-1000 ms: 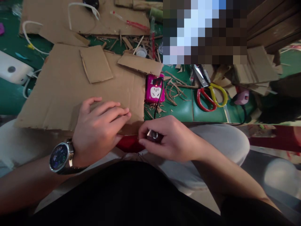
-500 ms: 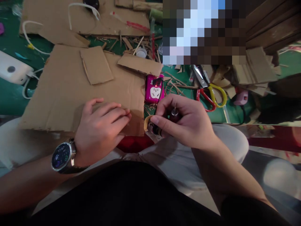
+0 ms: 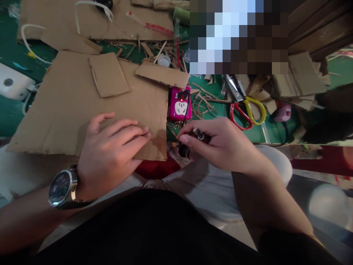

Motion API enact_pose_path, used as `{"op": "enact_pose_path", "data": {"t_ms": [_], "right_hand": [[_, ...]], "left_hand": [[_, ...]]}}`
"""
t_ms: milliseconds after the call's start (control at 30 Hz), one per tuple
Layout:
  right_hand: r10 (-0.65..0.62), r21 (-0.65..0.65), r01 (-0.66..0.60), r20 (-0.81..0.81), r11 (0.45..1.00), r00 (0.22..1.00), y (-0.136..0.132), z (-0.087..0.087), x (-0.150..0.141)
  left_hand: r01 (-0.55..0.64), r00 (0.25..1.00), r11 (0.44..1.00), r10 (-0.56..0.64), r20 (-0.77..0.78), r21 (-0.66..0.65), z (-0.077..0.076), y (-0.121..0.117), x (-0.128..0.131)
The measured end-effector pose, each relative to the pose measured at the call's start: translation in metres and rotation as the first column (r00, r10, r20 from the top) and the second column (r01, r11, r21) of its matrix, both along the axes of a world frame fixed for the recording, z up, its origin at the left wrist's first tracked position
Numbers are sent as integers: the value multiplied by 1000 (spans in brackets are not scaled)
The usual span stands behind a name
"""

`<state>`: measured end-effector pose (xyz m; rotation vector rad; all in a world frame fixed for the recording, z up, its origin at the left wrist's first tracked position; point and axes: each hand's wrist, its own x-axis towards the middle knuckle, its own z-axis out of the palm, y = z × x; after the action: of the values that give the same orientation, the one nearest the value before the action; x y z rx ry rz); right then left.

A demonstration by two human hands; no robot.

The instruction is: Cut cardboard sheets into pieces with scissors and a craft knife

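Note:
My left hand (image 3: 110,152), with a watch on the wrist, lies flat with its fingers stretched out on the near corner of a large cardboard sheet (image 3: 68,106) that rests over my lap. My right hand (image 3: 217,145) is closed around a small dark tool with a metal tip (image 3: 199,134), held just off the sheet's right edge, above my knee. A black cord runs from that tool up to the pink power socket (image 3: 180,104).
Red and yellow scissors (image 3: 245,106) lie to the right on the green mat. A smaller cardboard piece (image 3: 108,74) and a strip (image 3: 162,73) lie on the sheet. Cardboard scraps, a white device (image 3: 12,86) and stacked cardboard (image 3: 300,81) surround it.
My right hand rose from my lap to the sheet's right edge and turned the tool in its fingers. My left hand stayed flat on the cardboard.

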<state>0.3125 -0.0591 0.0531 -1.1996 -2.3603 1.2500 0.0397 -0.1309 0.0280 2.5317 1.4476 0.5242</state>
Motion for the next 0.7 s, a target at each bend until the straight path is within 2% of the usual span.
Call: {"op": "enact_pose_path", "data": {"t_ms": [200,300,467,700], "right_hand": [[171,118,-177,57,977,984,-5,-8,-2],[163,149,-174,80,974,983,-7,-10,-2],[74,61,-78,57,995,996,-6,-6,-2],[154,84,-154,4,985,988,-4,-4,-1]], "left_hand": [[-8,1000,1000,8,-16,4,1,0,0],[-5,1000,1000,5,-16,6,1,0,0],[1,1000,999,-2,15,39,-1,0,0],[5,1000,998,-6,19,58,-2,0,0]]}}
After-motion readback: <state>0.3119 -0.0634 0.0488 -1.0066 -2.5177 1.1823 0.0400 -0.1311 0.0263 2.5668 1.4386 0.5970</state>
